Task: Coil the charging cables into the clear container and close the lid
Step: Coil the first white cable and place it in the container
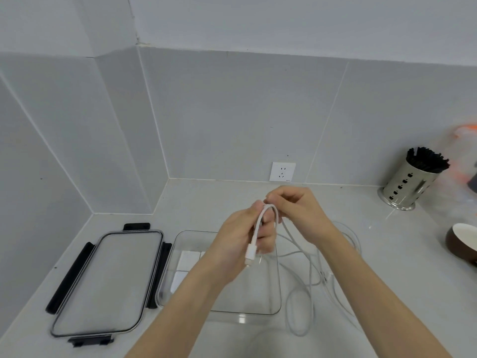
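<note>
My left hand (245, 236) grips a white charging cable (260, 223) above the clear container (277, 288), with the cable's plug end hanging down past the palm. My right hand (296, 205) pinches the same cable where it loops over the left fingers. The rest of the cable trails down to the right and lies in loose loops (333, 275) on the counter. White charger blocks (187, 264) sit in the container's left part. The clear lid (108, 282) with black clips lies flat to the container's left.
A wall socket (282, 171) is behind my hands. A perforated metal holder (410, 182) with black utensils stands at the back right. A brown bowl with a white inside (462, 241) is at the right edge. The walls form a corner at the back left.
</note>
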Action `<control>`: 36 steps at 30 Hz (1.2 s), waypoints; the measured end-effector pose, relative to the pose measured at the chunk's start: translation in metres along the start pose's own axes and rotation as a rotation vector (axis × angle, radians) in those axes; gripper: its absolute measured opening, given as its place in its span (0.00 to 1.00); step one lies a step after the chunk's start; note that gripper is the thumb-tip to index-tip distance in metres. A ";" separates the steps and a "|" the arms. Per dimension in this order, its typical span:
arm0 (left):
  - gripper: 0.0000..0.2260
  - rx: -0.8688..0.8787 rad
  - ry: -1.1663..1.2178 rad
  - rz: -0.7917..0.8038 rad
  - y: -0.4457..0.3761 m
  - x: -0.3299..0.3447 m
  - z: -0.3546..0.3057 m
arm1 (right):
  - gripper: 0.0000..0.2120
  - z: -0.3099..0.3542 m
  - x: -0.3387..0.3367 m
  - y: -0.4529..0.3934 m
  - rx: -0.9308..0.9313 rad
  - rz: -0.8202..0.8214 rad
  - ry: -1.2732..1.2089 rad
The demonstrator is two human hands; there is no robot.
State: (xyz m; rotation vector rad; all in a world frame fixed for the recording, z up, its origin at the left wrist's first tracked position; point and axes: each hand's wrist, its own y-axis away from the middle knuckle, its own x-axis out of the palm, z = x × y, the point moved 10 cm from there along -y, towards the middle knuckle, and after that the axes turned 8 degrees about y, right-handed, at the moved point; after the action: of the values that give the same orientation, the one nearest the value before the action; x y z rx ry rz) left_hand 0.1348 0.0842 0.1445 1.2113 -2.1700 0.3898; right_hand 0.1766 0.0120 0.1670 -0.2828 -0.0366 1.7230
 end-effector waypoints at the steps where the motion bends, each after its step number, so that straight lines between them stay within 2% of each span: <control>1: 0.15 0.007 0.019 -0.002 -0.001 0.002 -0.002 | 0.10 -0.007 0.001 0.001 0.025 -0.018 -0.027; 4: 0.14 -0.032 0.110 -0.023 -0.004 -0.001 0.002 | 0.11 -0.028 0.004 0.003 0.076 -0.045 -0.044; 10: 0.13 -0.068 0.089 -0.149 -0.004 -0.028 0.011 | 0.12 -0.037 0.004 0.006 0.035 -0.094 0.088; 15: 0.11 -0.075 0.085 -0.109 -0.006 -0.025 0.009 | 0.12 -0.042 0.009 0.003 0.007 -0.095 0.192; 19: 0.12 0.008 0.116 -0.053 -0.008 -0.017 -0.016 | 0.17 -0.058 0.012 0.006 0.048 -0.152 0.360; 21: 0.12 0.085 0.124 -0.041 -0.012 -0.016 -0.039 | 0.17 -0.071 0.021 0.015 0.073 -0.118 0.525; 24: 0.12 0.209 0.070 -0.080 -0.021 -0.027 -0.066 | 0.14 -0.083 0.039 0.034 0.086 -0.036 0.605; 28: 0.11 0.306 0.020 -0.235 -0.035 -0.056 -0.065 | 0.29 -0.059 0.063 0.052 -0.136 0.096 0.875; 29: 0.11 0.313 -0.044 -0.278 -0.038 -0.064 -0.060 | 0.28 -0.052 0.066 0.053 -0.182 0.119 0.900; 31: 0.10 0.326 -0.326 -0.340 -0.039 -0.075 -0.051 | 0.21 -0.036 0.064 0.053 -0.254 0.123 0.948; 34: 0.10 0.260 -0.678 -0.277 -0.039 -0.077 -0.026 | 0.14 -0.006 0.051 0.046 -0.470 0.005 1.186; 36: 0.11 0.149 -0.767 -0.215 -0.036 -0.076 -0.005 | 0.12 0.003 0.040 0.036 -0.485 0.014 1.219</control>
State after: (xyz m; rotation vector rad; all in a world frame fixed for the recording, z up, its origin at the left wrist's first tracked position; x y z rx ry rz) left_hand 0.1966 0.1174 0.0983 1.8853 -2.6147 -0.0258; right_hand 0.1351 0.0452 0.1562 -1.6349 0.4416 1.2885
